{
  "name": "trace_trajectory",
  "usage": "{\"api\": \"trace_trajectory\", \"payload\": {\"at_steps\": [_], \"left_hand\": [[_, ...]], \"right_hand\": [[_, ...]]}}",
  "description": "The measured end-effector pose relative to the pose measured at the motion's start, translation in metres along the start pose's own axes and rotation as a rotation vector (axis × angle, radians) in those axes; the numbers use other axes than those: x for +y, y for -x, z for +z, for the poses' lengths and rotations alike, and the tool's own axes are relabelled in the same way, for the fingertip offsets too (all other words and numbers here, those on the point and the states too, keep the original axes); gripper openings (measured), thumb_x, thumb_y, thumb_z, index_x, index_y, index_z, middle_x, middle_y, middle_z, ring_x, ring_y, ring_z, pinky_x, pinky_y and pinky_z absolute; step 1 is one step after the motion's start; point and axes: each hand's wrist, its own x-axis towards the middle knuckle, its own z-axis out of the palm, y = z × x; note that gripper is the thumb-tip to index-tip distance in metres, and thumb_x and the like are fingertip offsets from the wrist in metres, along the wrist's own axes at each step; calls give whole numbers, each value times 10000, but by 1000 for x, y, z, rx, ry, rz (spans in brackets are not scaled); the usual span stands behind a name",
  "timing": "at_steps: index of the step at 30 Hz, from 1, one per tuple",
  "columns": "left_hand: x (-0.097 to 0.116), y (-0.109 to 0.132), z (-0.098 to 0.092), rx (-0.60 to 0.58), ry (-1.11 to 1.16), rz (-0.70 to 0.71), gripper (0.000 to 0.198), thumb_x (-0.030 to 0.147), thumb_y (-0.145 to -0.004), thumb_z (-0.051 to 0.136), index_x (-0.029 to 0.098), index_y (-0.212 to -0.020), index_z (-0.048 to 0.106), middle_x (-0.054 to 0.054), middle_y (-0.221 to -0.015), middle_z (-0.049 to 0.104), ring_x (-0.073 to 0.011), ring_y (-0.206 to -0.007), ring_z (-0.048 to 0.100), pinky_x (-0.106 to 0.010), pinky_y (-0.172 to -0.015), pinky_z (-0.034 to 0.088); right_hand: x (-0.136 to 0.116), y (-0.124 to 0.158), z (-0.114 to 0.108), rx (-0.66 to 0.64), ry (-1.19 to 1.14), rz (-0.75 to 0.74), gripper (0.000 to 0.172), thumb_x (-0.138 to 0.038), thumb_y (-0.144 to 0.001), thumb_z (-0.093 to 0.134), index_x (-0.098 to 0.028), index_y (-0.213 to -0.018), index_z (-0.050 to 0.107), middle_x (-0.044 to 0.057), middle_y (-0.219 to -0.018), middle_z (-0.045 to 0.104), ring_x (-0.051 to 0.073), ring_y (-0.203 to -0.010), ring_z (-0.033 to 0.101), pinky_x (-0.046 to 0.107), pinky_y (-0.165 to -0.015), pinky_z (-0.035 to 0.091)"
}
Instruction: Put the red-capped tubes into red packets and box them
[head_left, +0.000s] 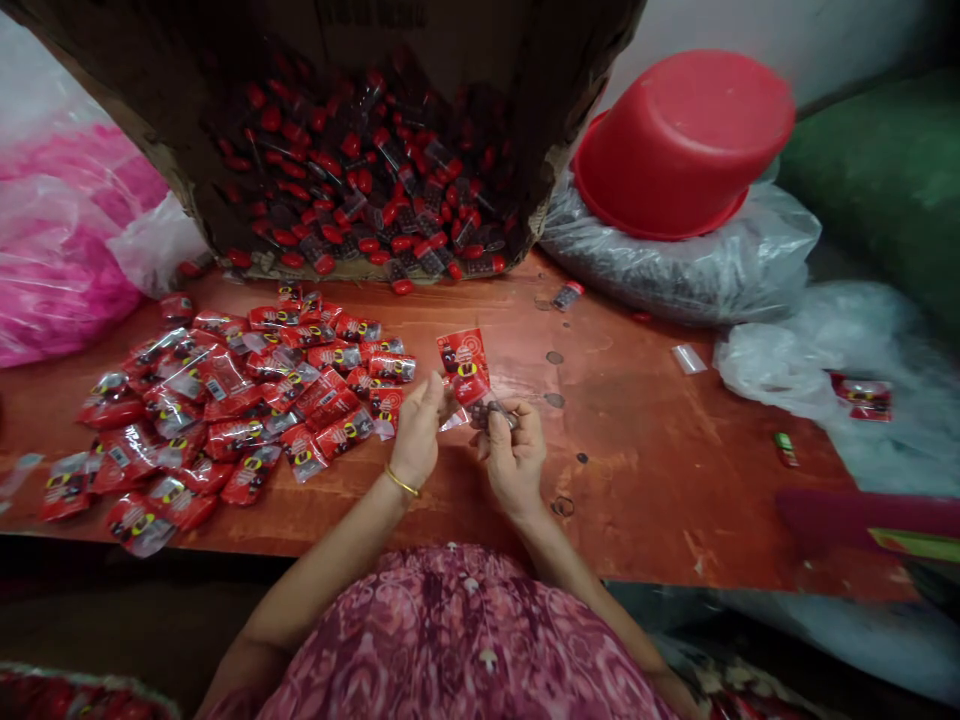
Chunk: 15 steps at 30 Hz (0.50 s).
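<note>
The red packet, made of thin and shiny plastic with a printed front, stood upright between the two hands, above the reddish tabletop. The left hand, with a smooth yellow bracelet on the wrist, was curled at the lower left edge of this packet; I could not tell how firmly its fingers gripped. The right hand was pinching a small clear container with dark content, between thumb and fingers, just below the packet.

To the left lay a loose heap of puffy red packets, glossy and wrinkled, one over another. Behind it was a large cardboard box with rough, worn edges, open to the front, and inside were many small clear bottles with rounded red caps. One similar bottle lay alone outside. At the right, a smooth red plastic bucket rested upside down on a bulging transparent bag. At the far left was a crinkled plastic bag with pink content.
</note>
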Motion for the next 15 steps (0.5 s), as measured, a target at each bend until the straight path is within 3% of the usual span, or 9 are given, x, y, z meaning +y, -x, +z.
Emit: {"api": "trace_trajectory", "payload": {"at_steps": [5, 9, 15], "left_hand": [[9, -12, 1, 51, -18, -50, 359, 444, -585, 758, 138, -585, 569, 45, -494, 546, -59, -449, 468, -190, -491, 379], [6, -10, 10, 211, 137, -33, 326, 433, -642, 722, 152, -624, 559, 36, -557, 600, -78, -498, 545, -198, -519, 414], [9, -10, 11, 236, 240, -250, 261, 396, -773, 617, 145, -710, 582, 6, -611, 645, -107, -577, 614, -228, -635, 477]], "right_hand": [[1, 1, -8, -142, 41, 83, 219, -391, -838, 515, -197, -939, 534, -46, -639, 545, 56, -417, 438, 186, -404, 381], [7, 5, -12, -111, 140, 60, 214, -365, -859, 492, -193, -959, 569, -39, -631, 547, 64, -441, 446, 196, -429, 381], [6, 11, -8, -89, 100, 72, 227, -372, -857, 489, -190, -972, 561, -45, -617, 534, 65, -431, 441, 194, -420, 384]]}}
